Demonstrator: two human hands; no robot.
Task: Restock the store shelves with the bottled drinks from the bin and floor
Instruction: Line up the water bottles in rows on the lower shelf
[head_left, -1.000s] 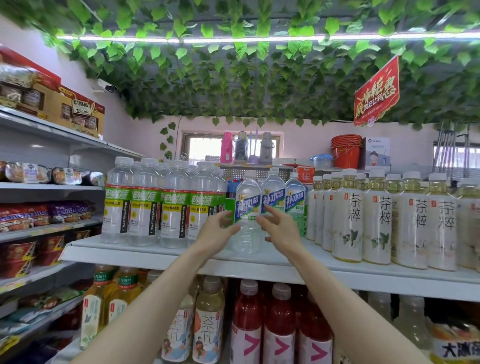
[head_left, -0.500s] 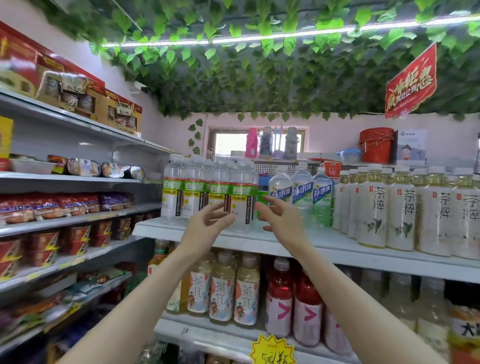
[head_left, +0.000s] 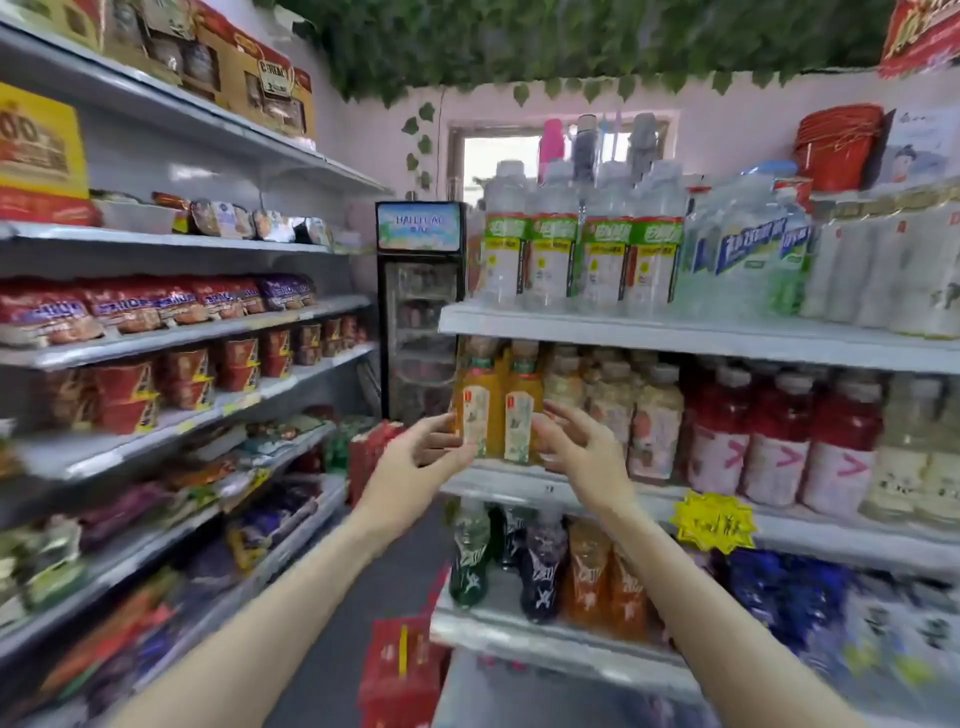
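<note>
Drinks rack, right of the aisle, white metal. Top shelf (head_left: 675, 332): four clear plastic green-labelled bottles (head_left: 576, 249) in the front row with more behind, then blue-labelled water bottles (head_left: 748, 254), too blurred to count, then pale tea bottles (head_left: 883, 270) running off to the right. Middle shelf (head_left: 654, 493): two orange bottles (head_left: 498, 405) with cream labels at the left end, a cluster of beige-labelled bottles (head_left: 618, 410) beside them, and three red bottles (head_left: 779, 431) with pink arrow labels. A yellow starburst price tag (head_left: 714, 522) hangs on this shelf's edge. Lower shelf (head_left: 519, 629): one green fizzy bottle (head_left: 469, 561), one dark purple bottle (head_left: 540, 571), and orange ones to their right. The left hand (head_left: 415, 467) and right hand (head_left: 582, 457) are raised before the two orange bottles, one on each side, covering their lower edges. Each grip is wide, fingers spread, holding nothing; I cannot tell whether the fingertips touch. At the aisle's end stands a glass-door drinks fridge (head_left: 420, 306). The opposite rack holds snack bags (head_left: 130, 306) and red noodle cups (head_left: 176, 384). Red cartons (head_left: 400, 670) stand on the floor below the arms.
</note>
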